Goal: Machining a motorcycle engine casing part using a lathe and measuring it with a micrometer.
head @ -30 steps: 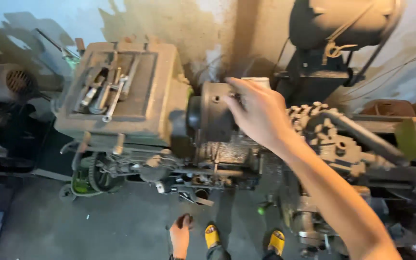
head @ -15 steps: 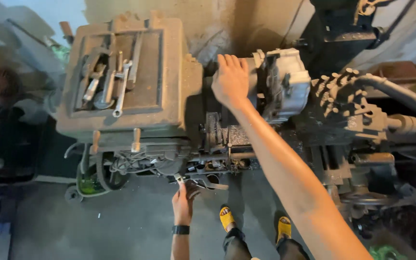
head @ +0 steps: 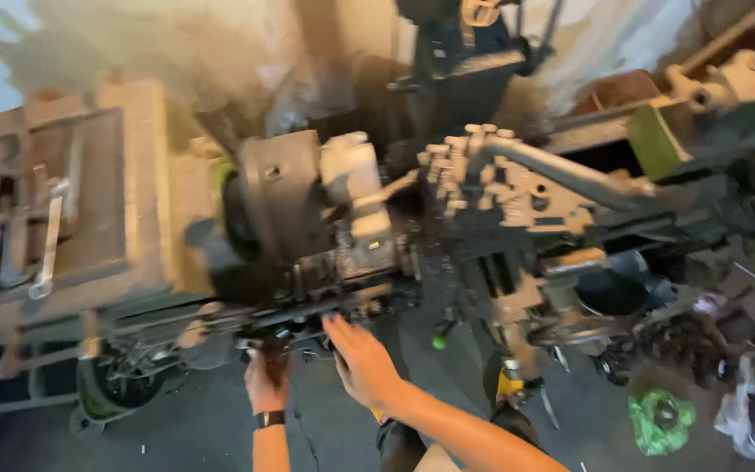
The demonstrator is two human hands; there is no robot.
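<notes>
Grimy lathe (head: 308, 218), both hands (blurred)

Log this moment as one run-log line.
left hand: gripping lathe front control, watch on wrist | right hand: open, touching lathe front edge | chuck: untouched | wrenches: on headstock top

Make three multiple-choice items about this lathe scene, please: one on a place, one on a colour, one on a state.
1. Where do the wrenches lie?
A. on the headstock top
B. on the floor
C. in the right hand

2. What colour is the crumpled bag on the floor?
A. red
B. green
C. blue

3. How is the right hand?
A. clenched on a hammer
B. open, fingers at the lathe's front edge
C. out of view

Answers: 1 A, they rest in the tray on top; 2 B, it is bright green; 3 B, the fingers are spread and empty.
</notes>
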